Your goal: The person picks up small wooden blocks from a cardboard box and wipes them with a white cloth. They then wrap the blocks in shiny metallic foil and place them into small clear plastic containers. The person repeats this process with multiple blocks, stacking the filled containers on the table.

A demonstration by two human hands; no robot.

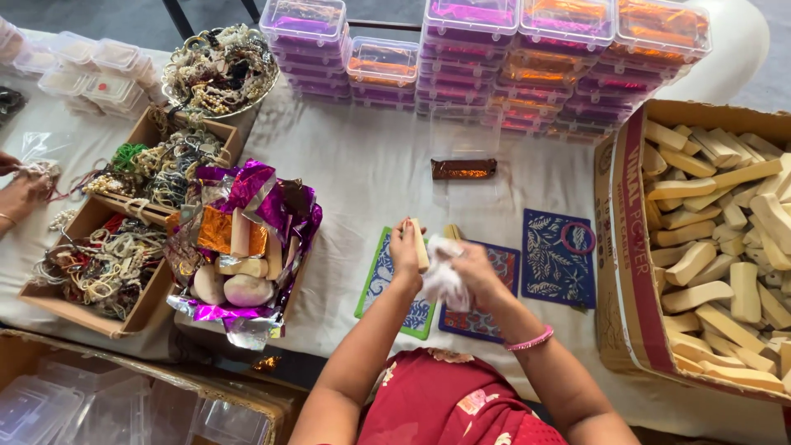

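Stacks of clear lidded plastic boxes holding purple and orange foil stand in rows along the far edge of the white-covered tabletop; more clear boxes with pale contents sit at the far left. A large open brown cardboard carton with a red printed band occupies the right side and is filled with pale beige oblong sticks. A single brown foil-wrapped bar lies alone at mid-tabletop. The left hand pinches one pale beige stick upright between thumb and fingers, above a green-edged blue patterned square mat. The right hand is closed around a crumpled white cloth, just beside the stick. A dark blue leaf-patterned mat carrying a pink ring lies to the right. A foil-lined tray at left holds purple and orange foil sheets, beige sticks and rounded pale lumps. An open cardboard tray holds tangled beaded strings, and a round metal bowl holds more. Another person's hand handles beads at the left edge.
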